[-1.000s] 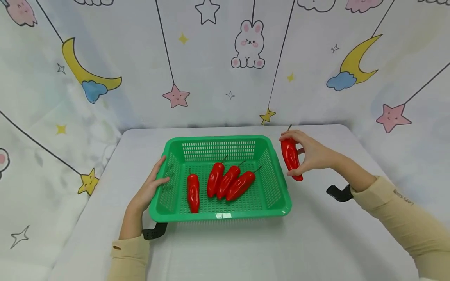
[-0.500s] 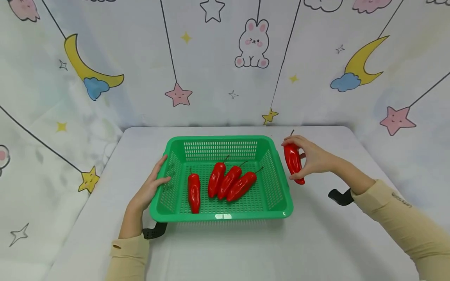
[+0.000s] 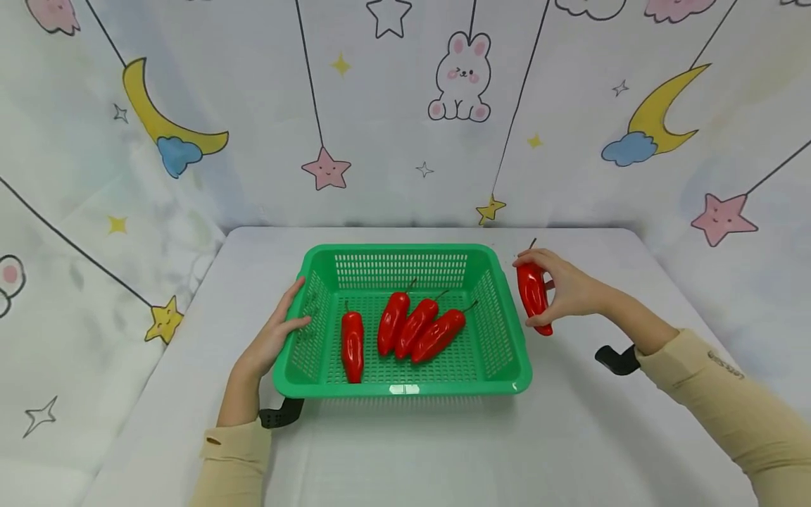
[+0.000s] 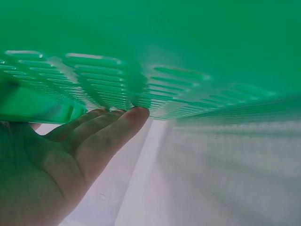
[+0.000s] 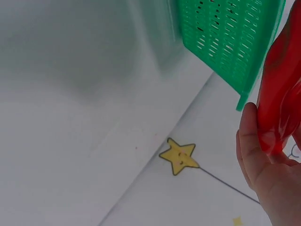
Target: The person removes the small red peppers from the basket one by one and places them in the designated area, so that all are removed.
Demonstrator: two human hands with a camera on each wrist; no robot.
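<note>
A green plastic basket point(image 3: 405, 389) with slotted walls is in the middle of the head view. Inside lie several red chili peppers: one chili pepper point(image 3: 352, 346) apart on the left, the others grouped near the centre. My left hand point(image 3: 269, 345) grips the left rim, thumb over the edge; in the left wrist view its fingers point(image 4: 115, 134) touch the outer wall from below. Beyond the right rim, my right hand point(image 3: 567, 285) pinches another red chili pepper point(image 3: 531, 290) between thumb and fingers, stem up. That pepper is cut off by the frame edge in the right wrist view.
A white-covered table point(image 3: 443, 451) lies below. Behind it hangs a pale cloth backdrop point(image 3: 393, 113) printed with stars, moons and a rabbit. Black wrist mounts, such as the right wrist mount point(image 3: 616, 360), stick out beneath both wrists.
My right hand has come down slightly with the chili pepper, staying right of the basket. The whole view has shifted a little. The left hand keeps its place on the rim.
</note>
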